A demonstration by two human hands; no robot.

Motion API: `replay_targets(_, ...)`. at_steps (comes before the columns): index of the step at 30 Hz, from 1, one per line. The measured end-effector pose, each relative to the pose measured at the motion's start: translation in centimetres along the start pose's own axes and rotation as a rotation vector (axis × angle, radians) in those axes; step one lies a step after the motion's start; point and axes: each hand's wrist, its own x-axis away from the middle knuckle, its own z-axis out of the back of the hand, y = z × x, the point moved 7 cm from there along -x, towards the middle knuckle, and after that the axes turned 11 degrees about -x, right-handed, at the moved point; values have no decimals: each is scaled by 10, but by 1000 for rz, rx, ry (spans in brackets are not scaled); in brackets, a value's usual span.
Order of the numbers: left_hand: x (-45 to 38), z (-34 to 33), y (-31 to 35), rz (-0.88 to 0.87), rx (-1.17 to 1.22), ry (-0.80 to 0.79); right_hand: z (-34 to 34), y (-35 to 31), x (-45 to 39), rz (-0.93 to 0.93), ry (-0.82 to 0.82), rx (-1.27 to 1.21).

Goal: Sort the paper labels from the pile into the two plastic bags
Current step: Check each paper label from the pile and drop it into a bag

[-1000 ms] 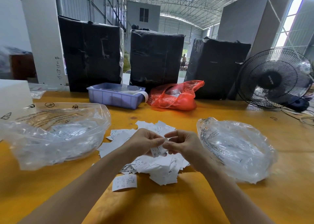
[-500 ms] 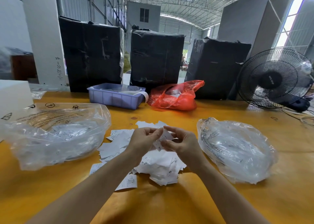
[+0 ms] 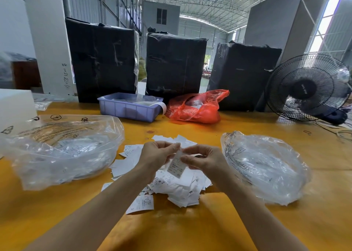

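Head view is showing both hands meeting at the centre of the frame, just above the pile point(image 3: 171, 182). The left hand point(image 3: 157, 156) is curling its fingers and pinching the top edge of a single paper label point(image 3: 176, 166), while the right hand point(image 3: 204, 160) is pinching the same label from its right side, so the printed slip is hanging tilted between them. Whether a second slip is clinging behind it I cannot tell.

Below the hands, the rest of the labels are lying loose and overlapping on the yellow table point(image 3: 181, 228), with one stray label point(image 3: 140, 204) sitting apart at the lower edge of the heap. The left plastic bag point(image 3: 62, 151) is sagging at centre left of the frame and the right plastic bag point(image 3: 264, 167) at centre right, both already holding slips.

Risks, as I am judging them: thin labels sticking together could be sending two sizes into one bag; the small print could be getting misread at this tilt; a bag mouth is looking slumped, so a dropped slip could be landing on the table beside it. The fan point(image 3: 306, 88) at upper right, if running, could be scattering the light paper; its blades are not readable here.
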Motion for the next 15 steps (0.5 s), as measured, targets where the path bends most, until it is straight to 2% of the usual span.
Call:
replay_targets(4,0,-2,0,-12,-55,-21,-3,9,0,-124,-50,-110)
replay_targets(7,-1,-7,-4,54,-24,-98,4,6,0,-101,42,-179)
replay_targets(10,1,-11,-4,55,-94,-209,12,2,0,-66,149,-178)
replay_targets(15,-3,-4,-3,57,-214,-227,16,-1,3,-40,217,-219)
